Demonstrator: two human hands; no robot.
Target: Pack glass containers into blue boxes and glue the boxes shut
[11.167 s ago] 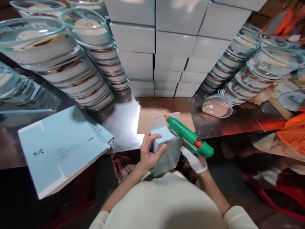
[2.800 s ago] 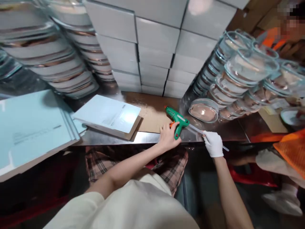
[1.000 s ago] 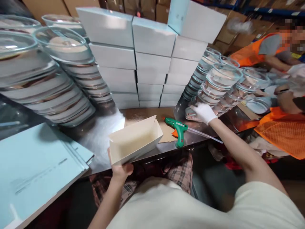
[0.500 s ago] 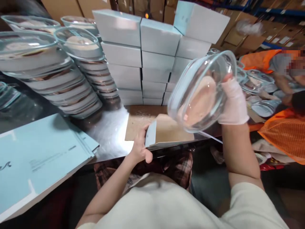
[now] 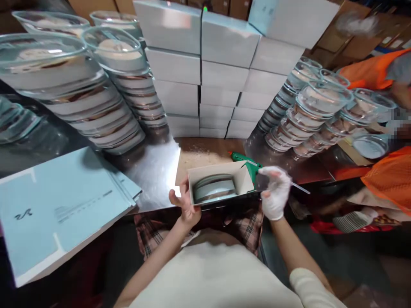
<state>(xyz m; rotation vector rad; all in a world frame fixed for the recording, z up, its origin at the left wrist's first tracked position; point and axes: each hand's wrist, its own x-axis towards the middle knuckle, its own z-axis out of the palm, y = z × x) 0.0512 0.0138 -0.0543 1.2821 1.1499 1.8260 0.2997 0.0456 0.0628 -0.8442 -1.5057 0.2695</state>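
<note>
A small open box [image 5: 245, 177] lies at the table's front edge, with clear glass dishes [image 5: 216, 188] on their sides inside it. My bare left hand [image 5: 186, 204] grips the box's left end, some fingers behind and under it and the thumb sticking out. To the right of the box is my white-gloved right hand [image 5: 274, 194], its thumb and fingers apart and nothing visible between them. It is beside the handle of a green glue gun [image 5: 239, 157] that lies behind the box. A pale glue stick [image 5: 301, 188] shows past the gloved hand.
Closed white boxes [image 5: 224, 81] form a wall at the back. Tall stacks of glass dishes [image 5: 118, 107] stand left, more stacks [image 5: 308, 111] right. Flat light-blue cartons [image 5: 70, 205] lie at the left. A person in an orange vest [image 5: 390, 184] is at the right.
The glass dish from my right hand is now inside the box. My right hand has dropped toward the glue gun. My left hand still holds the box, which has tilted its opening toward me.
</note>
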